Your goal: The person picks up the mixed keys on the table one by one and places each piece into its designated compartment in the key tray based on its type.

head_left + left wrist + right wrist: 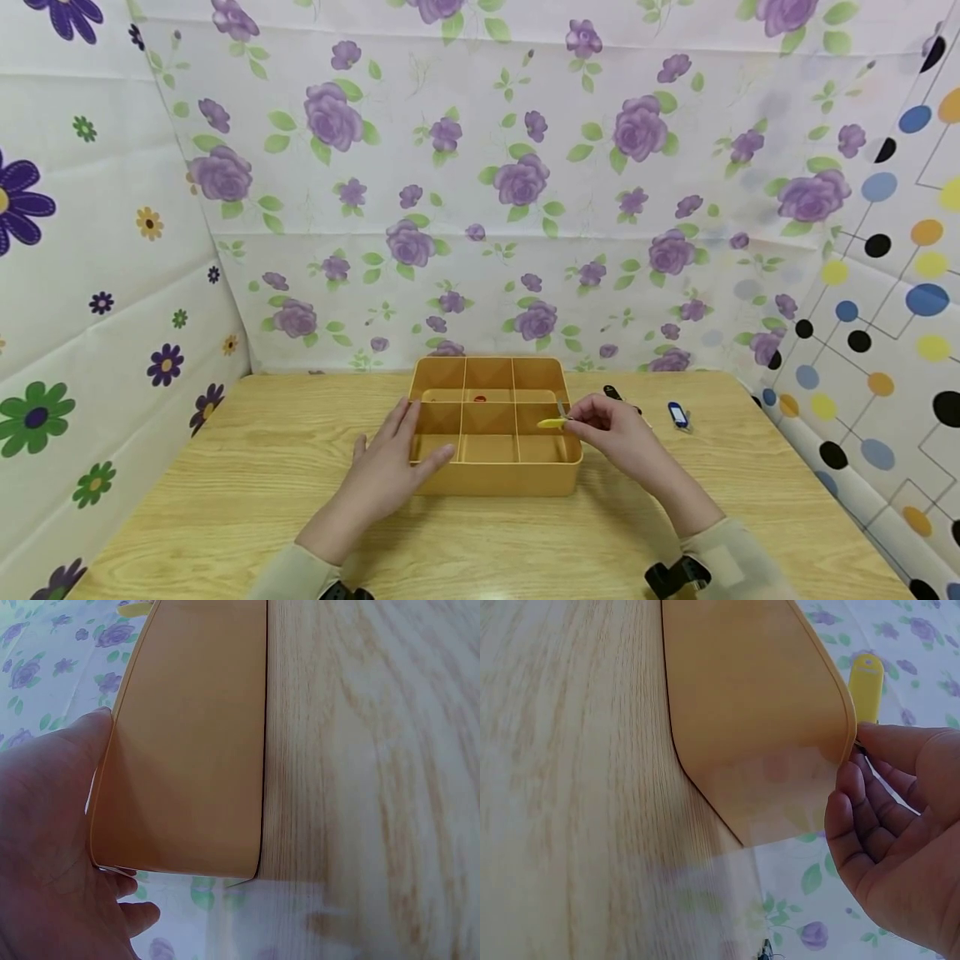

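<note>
A tan organizer box (495,480) with several compartments sits on the table. Over its front right compartment my right hand (617,429) pinches a yellow key tag (551,423), with a thin silvery piece standing up beside it. In the right wrist view the tag (866,686) shows above the thumb, close by the box rim. My left hand (386,467) rests at the box's left front corner, its thumb along the front rim and its fingers extended over the left side.
Inside the back middle compartment lies a small red item (480,399). Right of the box, a blue key tag (678,415) with a metal ring lies on the wooden table (247,492). A slim black object (612,392) is partly hidden behind my right hand. Patterned cloths hang around the table.
</note>
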Tool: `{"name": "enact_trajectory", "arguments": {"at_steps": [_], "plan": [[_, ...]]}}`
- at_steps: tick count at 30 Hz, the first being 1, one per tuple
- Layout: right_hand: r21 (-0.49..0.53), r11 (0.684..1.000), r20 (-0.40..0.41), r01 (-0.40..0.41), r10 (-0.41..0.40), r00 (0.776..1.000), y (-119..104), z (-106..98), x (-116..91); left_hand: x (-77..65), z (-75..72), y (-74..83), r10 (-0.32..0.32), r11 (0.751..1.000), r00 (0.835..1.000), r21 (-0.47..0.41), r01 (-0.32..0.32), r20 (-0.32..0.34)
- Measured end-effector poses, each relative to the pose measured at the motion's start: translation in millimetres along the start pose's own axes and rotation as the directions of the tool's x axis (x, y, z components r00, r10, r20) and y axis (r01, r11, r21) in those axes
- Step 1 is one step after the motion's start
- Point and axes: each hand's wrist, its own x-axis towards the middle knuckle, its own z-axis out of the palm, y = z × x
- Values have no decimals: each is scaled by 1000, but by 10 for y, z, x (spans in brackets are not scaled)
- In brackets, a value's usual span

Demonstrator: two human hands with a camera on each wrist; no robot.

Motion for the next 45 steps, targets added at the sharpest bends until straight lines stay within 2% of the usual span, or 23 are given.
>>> {"name": "enact_trajectory", "arguments": {"at_steps": [21,35,45], "plan": [[6,1000,22,13,-13,1000,12,-5,-17,0,-8,-16,4,1000,1000,-17,-4,11],[-1,1000,-8,8,-8,1000,8,-45,-15,4,-19,16,-2,1000,1000,-8,2,9],[-49,999,-70,12,-15,997,38,-155,-4,1,-31,15,-3,1000,1000,-2,3,11]]}}
